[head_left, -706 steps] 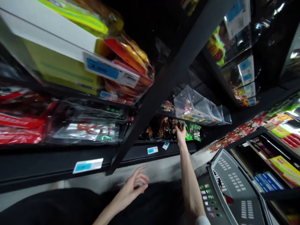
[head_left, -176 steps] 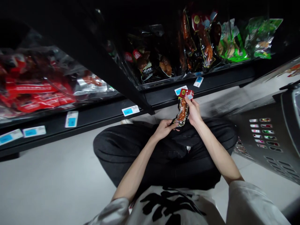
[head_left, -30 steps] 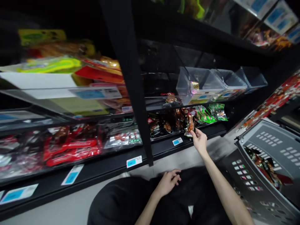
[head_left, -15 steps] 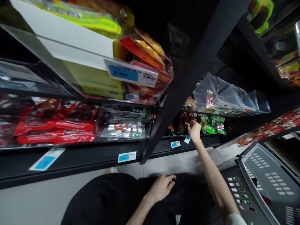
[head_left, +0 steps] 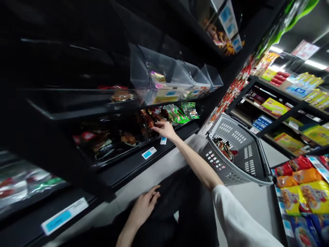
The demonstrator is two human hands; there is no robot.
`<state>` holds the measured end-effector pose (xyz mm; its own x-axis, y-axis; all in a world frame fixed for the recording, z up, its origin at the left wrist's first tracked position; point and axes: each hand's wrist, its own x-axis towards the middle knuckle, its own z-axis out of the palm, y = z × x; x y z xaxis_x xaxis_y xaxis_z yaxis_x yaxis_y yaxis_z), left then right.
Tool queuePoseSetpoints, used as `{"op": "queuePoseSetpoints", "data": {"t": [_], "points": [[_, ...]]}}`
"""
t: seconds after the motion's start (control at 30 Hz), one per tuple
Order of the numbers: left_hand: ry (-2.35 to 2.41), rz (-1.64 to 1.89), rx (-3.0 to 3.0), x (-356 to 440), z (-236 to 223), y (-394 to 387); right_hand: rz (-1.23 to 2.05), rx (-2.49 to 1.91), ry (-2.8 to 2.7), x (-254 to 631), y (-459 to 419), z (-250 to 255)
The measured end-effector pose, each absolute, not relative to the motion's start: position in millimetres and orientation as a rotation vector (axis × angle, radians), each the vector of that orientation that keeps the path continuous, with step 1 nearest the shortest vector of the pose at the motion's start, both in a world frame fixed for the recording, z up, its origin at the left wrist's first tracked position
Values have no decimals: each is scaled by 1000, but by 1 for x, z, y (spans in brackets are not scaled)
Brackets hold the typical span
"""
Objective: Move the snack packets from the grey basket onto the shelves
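Observation:
My right hand (head_left: 164, 129) reaches into the lowest black shelf (head_left: 133, 164), fingers stretched out against dark packets of red-brown meat snacks (head_left: 147, 118). I see nothing held in it. Green packets (head_left: 181, 114) lie just right of the hand. My left hand (head_left: 144, 206) rests flat on my black trouser leg, fingers loosely apart and holding nothing. A grey plastic basket (head_left: 239, 137) stands on the floor to the right of my right forearm, with several snack packets (head_left: 224, 148) inside.
Clear plastic bins (head_left: 164, 79) sit on the shelf above the packets. Blue price tags (head_left: 149, 153) line the shelf edge. Another rack with red, orange and yellow bags (head_left: 300, 192) stands close on the right. Pale floor (head_left: 252, 199) shows between the racks.
My view has swung right, bringing the basket and the right-hand rack into sight. The packet my right hand held a second ago is out of it, and the hand stays at the shelf.

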<state>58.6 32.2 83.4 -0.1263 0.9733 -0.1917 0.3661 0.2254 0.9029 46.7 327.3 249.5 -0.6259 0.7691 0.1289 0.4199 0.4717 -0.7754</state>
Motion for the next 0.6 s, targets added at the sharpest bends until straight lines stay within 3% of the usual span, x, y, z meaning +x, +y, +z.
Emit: {"op": "queuePoseSetpoints", "data": {"t": [0.1, 0.2, 0.47, 0.6], "points": [[1641, 915, 1283, 58, 86, 29, 1305, -706, -2102, 81, 312, 253], [1638, 921, 1281, 58, 86, 29, 1399, -570, -1984, 121, 295, 267], [1675, 939, 1313, 57, 84, 27, 1637, -781, -1828, 257, 196, 357], [1681, 937, 1301, 56, 80, 26, 1358, -854, -1738, 317, 192, 423]]}}
